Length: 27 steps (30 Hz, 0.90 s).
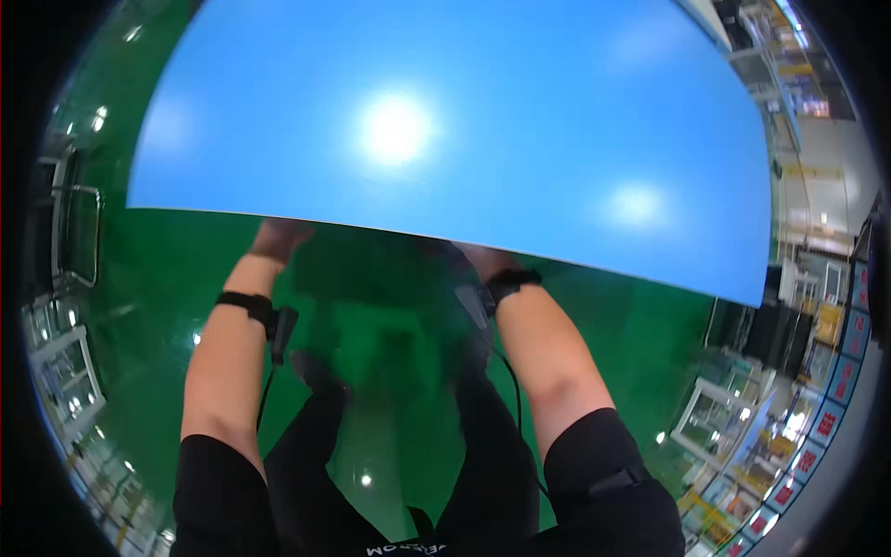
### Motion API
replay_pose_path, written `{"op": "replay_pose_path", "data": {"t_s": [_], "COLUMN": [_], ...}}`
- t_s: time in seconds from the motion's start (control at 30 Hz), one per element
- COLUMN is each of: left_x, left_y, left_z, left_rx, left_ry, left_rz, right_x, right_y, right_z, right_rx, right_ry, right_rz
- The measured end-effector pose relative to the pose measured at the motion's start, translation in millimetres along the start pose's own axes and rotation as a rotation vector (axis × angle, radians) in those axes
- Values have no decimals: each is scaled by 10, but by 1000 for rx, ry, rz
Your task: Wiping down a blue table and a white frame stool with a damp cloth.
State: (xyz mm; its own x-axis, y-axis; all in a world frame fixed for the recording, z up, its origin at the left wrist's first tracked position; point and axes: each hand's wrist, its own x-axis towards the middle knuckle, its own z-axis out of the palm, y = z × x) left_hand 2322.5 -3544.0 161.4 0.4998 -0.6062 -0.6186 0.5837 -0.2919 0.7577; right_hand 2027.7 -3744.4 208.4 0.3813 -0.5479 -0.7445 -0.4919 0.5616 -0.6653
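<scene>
A large, glossy light-blue panel [520, 130], thin at its near edge, spreads across the upper part of the head view and reflects ceiling lights. I cannot tell whether it is a tabletop or a loose sheet. My left hand [281, 239] is at its near edge, left of the middle, with the fingers mostly hidden beneath it. Right of the middle, my right hand [481, 259] also reaches under that edge, and its fingers are out of sight. Whether either hand grips the panel does not show. A black strap with a small device [283, 332] is on my left forearm; a similar device [475, 302] sits at my right wrist.
Shiny green floor [371, 408] lies under my legs and around the panel. At the far left stands a metal-framed chair [85, 232]. Dark equipment [775, 334] and a white frame [713, 422] are on the right. Cables hang from both wrist devices.
</scene>
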Motion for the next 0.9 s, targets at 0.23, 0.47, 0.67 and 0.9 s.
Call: {"op": "replay_pose_path", "data": {"t_s": [0.23,0.47,0.67,0.9], "left_x": [196,-1512,-2173,-1234], "left_y": [-370,-837,-603,-784], "left_z": [-39,426,555,1850], "left_rx": [718,824,1655,2089], "left_ry": [-44,-267,-398,-607], "left_rz": [143,-388,-172,86], "right_x": [-328,-1085,-1018,-281], "right_y": [-183,1886,1470,2059], "right_z": [-162,-897,-2814,-4026], "right_rx": [-253,-562,110,1180], "right_ry": [-19,-347,79,264], "right_rz": [28,6,296,134]}}
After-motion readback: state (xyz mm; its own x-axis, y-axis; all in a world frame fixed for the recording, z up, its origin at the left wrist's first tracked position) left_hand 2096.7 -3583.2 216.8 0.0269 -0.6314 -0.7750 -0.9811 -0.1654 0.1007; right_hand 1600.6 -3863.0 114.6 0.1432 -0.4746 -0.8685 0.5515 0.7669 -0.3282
